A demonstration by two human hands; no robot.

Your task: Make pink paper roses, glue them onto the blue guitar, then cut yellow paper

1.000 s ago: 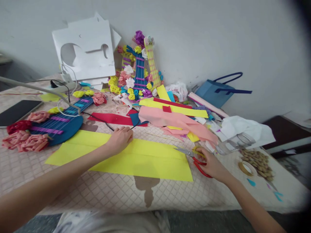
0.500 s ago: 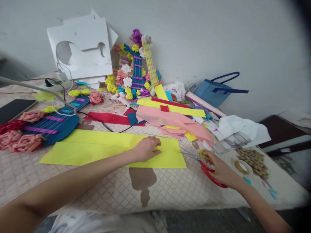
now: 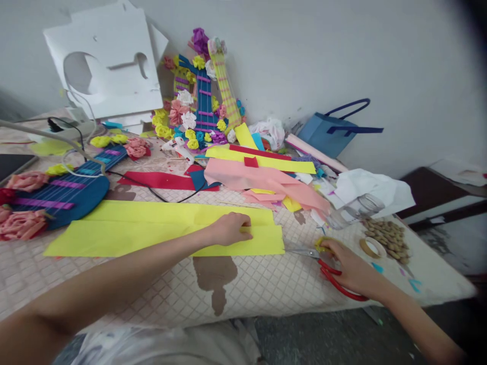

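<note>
A long yellow crepe paper sheet [image 3: 125, 238] lies across the front of the table, a lengthwise line dividing it into two bands. My left hand [image 3: 231, 229] rests near its right end, thumb and fingers curled toward each other at the paper. Just right of the paper, my right hand [image 3: 344, 263] grips scissors [image 3: 330, 268] with red and yellow handles. Their blades point left, with the tips by the paper's right edge. Whether the tips touch the paper is hard to tell.
Left is a blue paper guitar [image 3: 81, 185] with flowers; a glue gun [image 3: 178, 149] and pink paper strips [image 3: 262, 182] lie behind. A tape roll [image 3: 373, 248], peanuts [image 3: 388, 238] and a glass jar [image 3: 367, 205] are at the right.
The view has shifted, so most things appear further left. My right hand and the scissors have moved slightly right and down relative to the paper. The paper's two bands now end unevenly at the right.
</note>
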